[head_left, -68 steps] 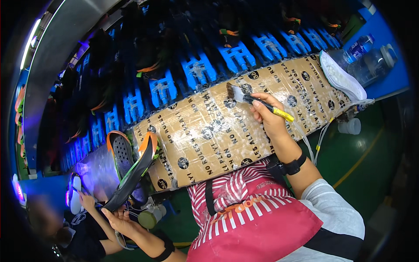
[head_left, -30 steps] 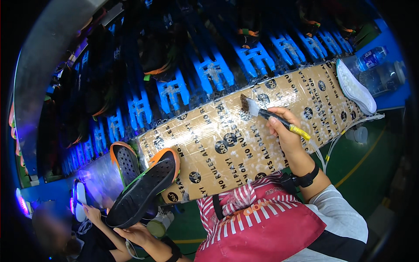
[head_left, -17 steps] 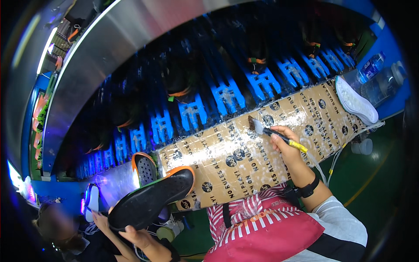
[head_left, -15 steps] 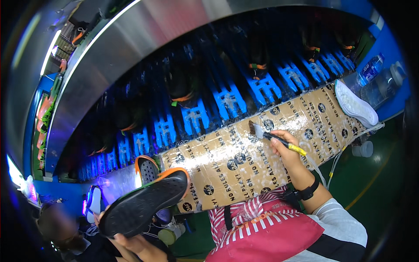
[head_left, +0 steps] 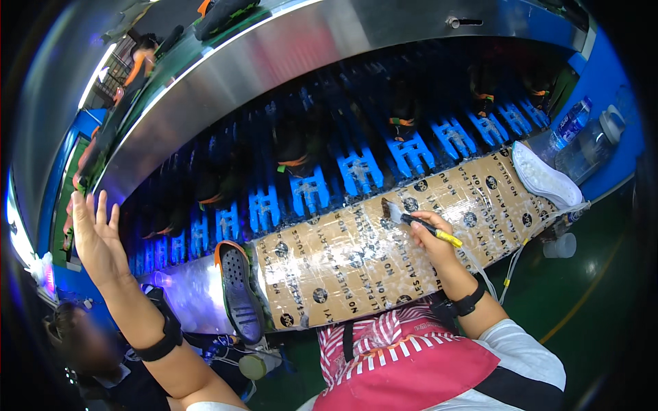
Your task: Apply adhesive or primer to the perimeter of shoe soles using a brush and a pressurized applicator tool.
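Observation:
My left hand [head_left: 99, 240] is raised at the far left, fingers spread and nothing in it. In my right hand [head_left: 435, 236] is a glue brush [head_left: 411, 219] with a black handle, yellow at its end, and a thin tube trailing from it. Its bristles are just over the tape-covered cardboard [head_left: 370, 253], which carries whitish smears. At the board's left end lies a dark perforated shoe part [head_left: 240, 291] with an orange rim. A white shoe sole [head_left: 545, 175] rests on the right end.
Behind the board runs a row of blue brackets [head_left: 360, 171] inside a dark machine opening. Dark shoes with orange parts [head_left: 226, 17] stand on the upper ledge. Plastic bottles [head_left: 589, 147] stand at the right. Another person [head_left: 86, 342] is at the lower left.
The dark shoe part that my left hand held is out of it. That hand has risen, fingers spread. My right hand with the brush has shifted slightly left and down.

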`<act>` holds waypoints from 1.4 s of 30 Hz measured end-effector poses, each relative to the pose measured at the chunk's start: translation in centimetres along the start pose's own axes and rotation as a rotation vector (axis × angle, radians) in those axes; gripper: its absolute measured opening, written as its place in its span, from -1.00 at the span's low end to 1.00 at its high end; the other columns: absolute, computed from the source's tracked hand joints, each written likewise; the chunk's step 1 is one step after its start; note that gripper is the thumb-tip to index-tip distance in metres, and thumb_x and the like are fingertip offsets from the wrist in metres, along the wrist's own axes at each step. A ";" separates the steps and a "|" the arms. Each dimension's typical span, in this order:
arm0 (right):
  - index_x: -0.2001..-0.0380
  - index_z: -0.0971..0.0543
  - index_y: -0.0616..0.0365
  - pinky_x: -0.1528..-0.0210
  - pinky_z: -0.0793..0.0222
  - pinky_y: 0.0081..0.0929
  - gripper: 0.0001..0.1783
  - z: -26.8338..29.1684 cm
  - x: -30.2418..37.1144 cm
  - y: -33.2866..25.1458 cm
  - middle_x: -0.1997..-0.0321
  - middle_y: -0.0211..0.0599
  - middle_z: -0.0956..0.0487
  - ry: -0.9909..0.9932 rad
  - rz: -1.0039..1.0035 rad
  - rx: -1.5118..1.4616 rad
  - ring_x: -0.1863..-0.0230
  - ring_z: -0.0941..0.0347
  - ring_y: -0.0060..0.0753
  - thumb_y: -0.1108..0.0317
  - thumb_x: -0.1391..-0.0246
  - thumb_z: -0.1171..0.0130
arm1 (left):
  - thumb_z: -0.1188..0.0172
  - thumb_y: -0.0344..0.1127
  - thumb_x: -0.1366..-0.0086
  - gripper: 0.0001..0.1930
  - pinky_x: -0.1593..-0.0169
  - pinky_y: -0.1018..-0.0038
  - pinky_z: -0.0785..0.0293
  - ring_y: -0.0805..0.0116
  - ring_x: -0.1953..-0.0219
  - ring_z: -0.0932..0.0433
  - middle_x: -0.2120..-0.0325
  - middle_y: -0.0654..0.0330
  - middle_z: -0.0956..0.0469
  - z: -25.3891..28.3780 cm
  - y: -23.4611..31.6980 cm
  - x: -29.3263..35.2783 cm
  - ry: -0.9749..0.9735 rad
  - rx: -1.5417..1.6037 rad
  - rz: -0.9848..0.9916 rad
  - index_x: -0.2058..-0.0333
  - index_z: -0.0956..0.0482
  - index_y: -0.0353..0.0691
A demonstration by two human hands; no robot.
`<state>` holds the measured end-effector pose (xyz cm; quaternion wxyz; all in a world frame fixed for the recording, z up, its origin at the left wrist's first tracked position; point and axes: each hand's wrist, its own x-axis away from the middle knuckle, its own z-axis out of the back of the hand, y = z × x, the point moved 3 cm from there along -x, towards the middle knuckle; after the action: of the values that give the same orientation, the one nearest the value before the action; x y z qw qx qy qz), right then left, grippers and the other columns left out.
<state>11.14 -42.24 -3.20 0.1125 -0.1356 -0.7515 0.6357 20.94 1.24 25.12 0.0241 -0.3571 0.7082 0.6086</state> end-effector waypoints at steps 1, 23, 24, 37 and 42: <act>0.24 -0.46 0.25 0.54 -0.25 -0.77 -0.75 0.0 0.1 -0.1 0.53 -0.44 -0.48 0.011 -0.011 0.006 0.60 -0.30 -0.75 0.40 0.02 -0.13 | 0.01 -0.16 -0.27 -0.48 -0.12 0.24 -0.16 0.10 -0.12 -0.21 -0.13 -0.08 -0.09 -0.1 0.1 1.3 0.008 -0.002 0.011 -0.11 -0.16 -0.35; 0.22 -0.45 0.27 0.60 -0.19 -0.82 -0.75 0.1 0.3 0.0 0.55 -0.40 -0.48 -0.004 0.047 0.015 0.63 -0.29 -0.77 0.41 -0.01 -0.09 | -0.18 -0.26 -0.12 -0.43 0.61 0.72 -0.19 0.60 0.54 -0.38 0.42 0.28 -0.42 16.6 -18.3 32.1 0.240 -0.507 0.789 -0.07 -0.15 -0.19; 0.22 -0.45 0.27 0.60 -0.19 -0.82 -0.75 0.1 0.2 0.1 0.56 -0.41 -0.47 -0.005 0.047 0.022 0.63 -0.29 -0.77 0.41 0.00 -0.10 | -0.20 -0.25 -0.11 -0.45 0.66 0.72 -0.19 0.61 0.60 -0.38 0.45 0.29 -0.41 16.6 -19.0 31.4 0.143 -0.527 0.699 -0.03 -0.18 -0.19; 0.23 -0.47 0.26 0.57 -0.21 -0.79 -0.75 -0.4 0.1 -0.2 0.55 -0.43 -0.48 -0.004 0.052 0.094 0.61 -0.30 -0.76 0.41 0.02 -0.13 | -0.02 -0.42 -0.21 -0.47 0.14 0.42 -0.39 0.26 0.11 -0.37 0.08 0.05 -0.31 15.7 -19.1 28.0 0.257 -0.420 0.219 -0.12 -0.04 -0.25; 0.23 -0.46 0.25 0.56 -0.22 -0.79 -0.75 -0.3 0.2 0.1 0.55 -0.42 -0.48 0.003 0.060 0.096 0.61 -0.31 -0.76 0.40 0.02 -0.13 | -0.01 -0.38 -0.22 -0.51 0.19 0.42 -0.44 0.30 0.15 -0.40 0.10 0.05 -0.33 14.8 -18.7 24.8 0.376 -0.314 0.178 -0.10 -0.08 -0.21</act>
<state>11.01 -41.88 -3.21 0.1011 -0.1535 -0.7157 0.6738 6.56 2.42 -6.08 -0.2172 -0.3993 0.6258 0.6338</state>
